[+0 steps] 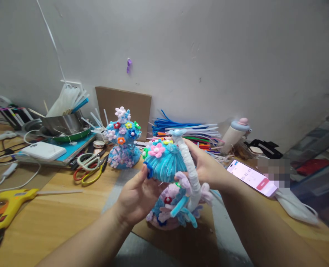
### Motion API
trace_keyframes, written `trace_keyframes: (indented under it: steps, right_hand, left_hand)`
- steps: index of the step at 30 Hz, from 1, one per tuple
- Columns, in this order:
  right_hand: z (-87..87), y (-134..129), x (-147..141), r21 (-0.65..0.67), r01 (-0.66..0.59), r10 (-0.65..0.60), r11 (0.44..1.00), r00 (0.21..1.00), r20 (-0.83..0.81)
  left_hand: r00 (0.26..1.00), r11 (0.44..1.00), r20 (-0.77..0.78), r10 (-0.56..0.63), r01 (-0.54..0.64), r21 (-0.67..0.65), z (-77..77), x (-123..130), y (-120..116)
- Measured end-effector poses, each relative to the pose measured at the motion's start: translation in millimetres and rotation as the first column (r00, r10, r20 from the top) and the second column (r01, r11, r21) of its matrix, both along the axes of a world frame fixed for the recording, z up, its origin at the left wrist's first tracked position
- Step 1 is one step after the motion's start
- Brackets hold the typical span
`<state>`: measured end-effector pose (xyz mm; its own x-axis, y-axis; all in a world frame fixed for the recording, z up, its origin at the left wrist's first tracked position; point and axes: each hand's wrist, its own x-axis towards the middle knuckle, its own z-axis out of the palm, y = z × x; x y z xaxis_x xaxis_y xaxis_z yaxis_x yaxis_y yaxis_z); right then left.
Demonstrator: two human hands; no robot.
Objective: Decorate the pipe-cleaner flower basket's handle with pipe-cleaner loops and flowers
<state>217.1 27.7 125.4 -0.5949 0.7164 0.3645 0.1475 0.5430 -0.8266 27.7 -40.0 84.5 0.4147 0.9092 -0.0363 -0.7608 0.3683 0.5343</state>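
A pipe-cleaner flower ornament [167,163] stands in front of me, with a light blue domed top and a base covered in small flowers. A white wrapped arch [191,174] curves down its right side, carrying lilac flowers and light blue strips. My left hand [138,194] grips the dome's lower left edge, its thumb near a dark blue flower. Around the right side, behind the arch, my right hand [205,165] is closed on the dome; most of its fingers are hidden. A similar finished-looking ornament [122,139] stands farther back on the left.
A yellow glue gun [12,205] lies at the left, near scissors [89,163] and a white power bank [44,151]. Pipe cleaners [186,128] are piled by the wall. To the right are a phone [252,178] and a bottle [234,135]. A cardboard panel [122,98] leans behind.
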Motion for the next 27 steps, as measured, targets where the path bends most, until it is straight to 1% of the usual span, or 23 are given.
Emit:
trace_keyframes:
  steps: [4,9,13,15,18,20,27]
  right_hand:
    - [-1.2,-2,0,-0.02,-0.003,0.003,1.0,1.0,-0.02]
    - [1.4,-6,-2,-0.033,-0.009,0.008,0.999,0.999,-0.041]
    - [1.0,-7,-3,-0.011,-0.013,0.012,1.0,0.999,-0.04]
    - [-0.5,-6,-3,0.002,-0.002,0.002,1.0,1.0,-0.027]
    - [-2.9,-3,-1,0.023,0.029,-0.029,0.999,0.999,-0.014]
    - [-3.4,-2,0,0.035,0.046,-0.045,0.998,0.999,-0.007]
    - [-2.3,-2,1,0.031,0.029,-0.028,0.999,0.999,-0.017]
  left_hand:
    - [0.993,0.992,-0.006,0.121,-0.121,0.029,-5.8,3,3]
    - [0.983,0.979,-0.056,0.172,-0.164,0.124,-9.3,6,6]
    - [0.976,0.962,-0.053,0.212,-0.199,0.186,-14.5,6,12]
    - [0.979,0.956,-0.036,0.199,-0.186,0.225,-19.0,5,16]
    - [0.992,0.96,-0.025,0.123,-0.112,0.257,-24.3,2,19]
    - [0.995,0.96,-0.034,0.093,-0.081,0.269,-25.3,0,20]
    - [0.988,0.947,-0.103,0.119,-0.082,0.31,-25.3,-1,19]
